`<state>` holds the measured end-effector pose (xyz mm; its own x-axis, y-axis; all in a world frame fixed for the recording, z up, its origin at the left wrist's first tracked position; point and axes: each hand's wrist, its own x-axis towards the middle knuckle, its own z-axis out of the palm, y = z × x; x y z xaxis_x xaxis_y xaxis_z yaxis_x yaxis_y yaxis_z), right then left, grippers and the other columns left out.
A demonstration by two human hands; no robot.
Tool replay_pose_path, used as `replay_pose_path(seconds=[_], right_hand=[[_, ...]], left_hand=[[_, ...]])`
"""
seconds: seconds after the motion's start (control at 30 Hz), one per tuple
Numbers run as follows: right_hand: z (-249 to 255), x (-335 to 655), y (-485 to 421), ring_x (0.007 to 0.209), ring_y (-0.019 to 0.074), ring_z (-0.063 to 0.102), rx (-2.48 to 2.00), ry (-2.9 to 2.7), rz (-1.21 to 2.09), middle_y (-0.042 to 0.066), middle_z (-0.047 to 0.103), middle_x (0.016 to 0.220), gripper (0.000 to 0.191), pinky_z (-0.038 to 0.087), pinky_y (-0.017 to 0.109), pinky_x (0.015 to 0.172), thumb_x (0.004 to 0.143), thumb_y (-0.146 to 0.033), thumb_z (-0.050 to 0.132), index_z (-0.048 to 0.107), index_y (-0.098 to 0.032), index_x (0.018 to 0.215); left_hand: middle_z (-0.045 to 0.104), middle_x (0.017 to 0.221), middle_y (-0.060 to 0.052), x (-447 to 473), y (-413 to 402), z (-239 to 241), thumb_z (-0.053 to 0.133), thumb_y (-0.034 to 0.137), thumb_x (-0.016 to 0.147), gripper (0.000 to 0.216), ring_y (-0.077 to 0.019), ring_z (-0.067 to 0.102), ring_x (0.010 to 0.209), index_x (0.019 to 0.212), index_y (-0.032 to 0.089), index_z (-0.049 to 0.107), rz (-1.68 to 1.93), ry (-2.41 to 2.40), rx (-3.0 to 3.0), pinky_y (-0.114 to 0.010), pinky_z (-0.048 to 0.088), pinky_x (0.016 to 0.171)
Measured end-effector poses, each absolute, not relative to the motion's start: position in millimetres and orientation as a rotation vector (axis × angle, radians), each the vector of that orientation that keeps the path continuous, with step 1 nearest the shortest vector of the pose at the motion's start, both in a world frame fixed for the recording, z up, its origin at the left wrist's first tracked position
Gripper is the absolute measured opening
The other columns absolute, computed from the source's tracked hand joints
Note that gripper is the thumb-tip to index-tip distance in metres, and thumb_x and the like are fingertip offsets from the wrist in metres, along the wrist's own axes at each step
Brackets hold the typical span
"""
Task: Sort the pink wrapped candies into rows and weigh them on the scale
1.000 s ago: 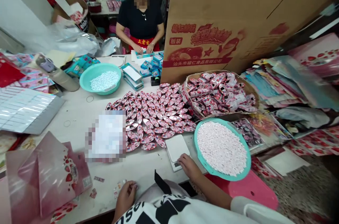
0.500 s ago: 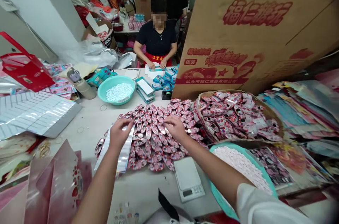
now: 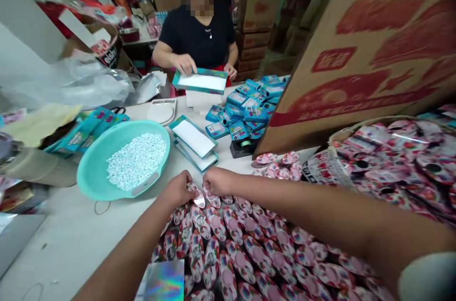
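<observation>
— Since half a second ago, both hands have pushed forward to the far edge of the spread, and the view has dropped closer to the counter (image 3: 64,239). What do they hold?

— The left hand (image 3: 178,191) and the right hand (image 3: 219,181) meet almost knuckle to knuckle. The left fingers pinch one small pink oval sachet (image 3: 198,196) by its end; the right fingers curl shut around another sachet (image 3: 213,199) just beside it.

— Where do the sachets lie?

— In overlapping rows of pink sachets (image 3: 245,244) fanned across the counter, each tucked under its neighbour, apparently so that single pieces lift off the edge cleanly. Both picked pieces sit at the top row, nearest the teal basin (image 3: 92,182) of white tablets (image 3: 137,161).

— And the arms?

— Both forearms stretch out low over the rows, the right one crossing in from the right, wrists level, palms turned down.

— Anything else about?

— A wicker basket (image 3: 338,136) of filled packets sits to the right under a large printed carton (image 3: 356,54). Across the counter a co-worker holds a teal-edged tray (image 3: 199,80) above a pile of blue boxes (image 3: 245,111). A holographic sheet (image 3: 164,284) lies at the near edge.
</observation>
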<state>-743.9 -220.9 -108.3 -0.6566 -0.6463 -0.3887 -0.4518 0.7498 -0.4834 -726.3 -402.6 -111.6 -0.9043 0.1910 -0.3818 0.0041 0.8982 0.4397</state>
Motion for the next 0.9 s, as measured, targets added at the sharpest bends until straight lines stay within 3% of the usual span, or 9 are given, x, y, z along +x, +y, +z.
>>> replay_pose_path(seconds=[0.2,0.43,0.6,0.9], right_hand=[[-91,-758,-225,0.082,0.0253,0.065,-0.961,2.389,-0.172,0.011,0.069,0.098,0.062,0.044,0.027,0.060,0.064,-0.033,0.075,0.053,-0.017,0.120],[-98,-766,-233,0.078,0.0276,0.066,-1.086,2.222,-0.031,0.011,0.070,0.087,0.040,0.050,0.033,0.064,0.069,-0.025,0.069,0.065,-0.014,0.108],[-94,-767,-241,0.072,0.0254,0.066,-1.147,2.189,-0.004,0.005,0.070,0.080,0.018,0.051,0.032,0.060,0.066,-0.015,0.070,0.070,-0.017,0.084],[-85,-763,-249,0.069,0.0207,0.065,-1.198,2.209,0.012,0.006,0.072,0.078,0.012,0.050,0.031,0.062,0.068,-0.015,0.072,0.070,-0.011,0.079]], left_hand=[[0.067,0.085,0.000,-749,-397,-110,0.071,0.026,0.058,0.030,-0.0183,0.060,0.079,0.087,0.023,0.062,0.526,2.396,0.234,-0.025,0.038,0.062],[0.069,0.083,-0.002,-753,-392,-120,0.066,0.025,0.063,0.023,-0.0201,0.062,0.077,0.086,0.023,0.063,0.553,2.365,0.381,-0.027,0.038,0.062],[0.071,0.091,-0.005,-756,-384,-110,0.061,0.023,0.065,0.026,-0.0221,0.065,0.083,0.091,0.022,0.064,0.416,2.384,0.444,-0.027,0.040,0.062],[0.072,0.095,-0.005,-759,-382,-103,0.061,0.033,0.066,0.035,-0.0242,0.066,0.086,0.099,0.025,0.067,0.235,2.401,0.533,-0.027,0.046,0.066]])
